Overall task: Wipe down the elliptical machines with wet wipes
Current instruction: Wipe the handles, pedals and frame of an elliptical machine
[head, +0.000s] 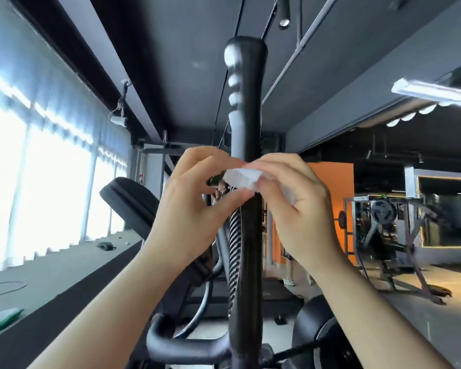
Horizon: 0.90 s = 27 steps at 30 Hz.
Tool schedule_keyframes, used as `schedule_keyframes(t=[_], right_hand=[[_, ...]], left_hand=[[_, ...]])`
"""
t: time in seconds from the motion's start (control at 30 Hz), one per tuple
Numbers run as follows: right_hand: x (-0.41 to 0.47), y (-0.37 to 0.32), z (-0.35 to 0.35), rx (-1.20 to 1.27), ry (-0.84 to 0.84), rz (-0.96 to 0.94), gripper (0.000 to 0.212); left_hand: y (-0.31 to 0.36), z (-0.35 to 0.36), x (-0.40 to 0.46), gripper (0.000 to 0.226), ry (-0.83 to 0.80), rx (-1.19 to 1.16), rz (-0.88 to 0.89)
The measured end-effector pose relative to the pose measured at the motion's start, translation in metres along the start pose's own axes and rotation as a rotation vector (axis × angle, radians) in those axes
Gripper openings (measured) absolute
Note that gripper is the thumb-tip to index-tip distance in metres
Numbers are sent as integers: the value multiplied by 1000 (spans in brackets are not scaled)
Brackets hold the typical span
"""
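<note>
A tall black elliptical handle (pixel 246 83) rises straight up the middle of the view, with finger ridges near its top and ribbed grip lower down. A crumpled white wet wipe (pixel 241 179) sits in front of the handle at mid height. My left hand (pixel 189 206) pinches the wipe's left end with thumb and fingertips. My right hand (pixel 298 198) holds its right end, with more of the wipe tucked under the fingers. Both hands are raised just in front of the handle.
The elliptical's console (pixel 129 206) stands left of the handle, a curved lower bar (pixel 181 350) below. A green-and-white wipe pack (pixel 0 319) lies on the window ledge at left. Weight machines (pixel 389 230) and an orange wall (pixel 330 198) are at right; a person's legs (pixel 290 270) show behind.
</note>
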State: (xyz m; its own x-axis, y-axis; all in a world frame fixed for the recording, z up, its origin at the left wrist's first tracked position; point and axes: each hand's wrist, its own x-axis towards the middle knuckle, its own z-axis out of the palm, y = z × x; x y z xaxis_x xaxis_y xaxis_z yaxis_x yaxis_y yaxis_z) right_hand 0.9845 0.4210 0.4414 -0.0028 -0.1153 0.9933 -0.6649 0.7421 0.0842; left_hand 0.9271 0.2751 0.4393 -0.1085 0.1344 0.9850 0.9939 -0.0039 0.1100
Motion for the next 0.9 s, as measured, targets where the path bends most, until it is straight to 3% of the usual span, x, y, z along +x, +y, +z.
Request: schedule_keyframes(t=[0.1,0.23,0.37,0.43,0.5,0.57,0.63,0.73,0.8,0.9], right_hand=[[13,-15,-17,188,-153,187,12],[39,-23,-36,272,-304,353,28],[76,-14,-47,261,-251,515,16],[101,-12,-51,151,-119,535,9],[133,-2,-50,-199,159,383,8],[164,0,-38,-565,371,13,12],[188,12,-23,-618,228,-267,24],[190,30,-7,-518,-139,-228,34],[171,38,-4,-444,-143,-184,40],[130,38,-2,-407,-155,-277,36]], left_hand=[[4,-5,17,13,5,-155,-91],[9,-9,41,14,-97,-246,-96],[14,-8,71,10,-29,-273,-93],[14,-6,84,6,80,-238,-74],[16,-3,91,2,184,-242,-79],[17,2,90,7,217,-267,-125],[14,8,82,13,189,-304,-202],[10,9,70,21,124,-432,-320],[8,7,64,23,77,-538,-368],[6,5,57,22,36,-632,-415]])
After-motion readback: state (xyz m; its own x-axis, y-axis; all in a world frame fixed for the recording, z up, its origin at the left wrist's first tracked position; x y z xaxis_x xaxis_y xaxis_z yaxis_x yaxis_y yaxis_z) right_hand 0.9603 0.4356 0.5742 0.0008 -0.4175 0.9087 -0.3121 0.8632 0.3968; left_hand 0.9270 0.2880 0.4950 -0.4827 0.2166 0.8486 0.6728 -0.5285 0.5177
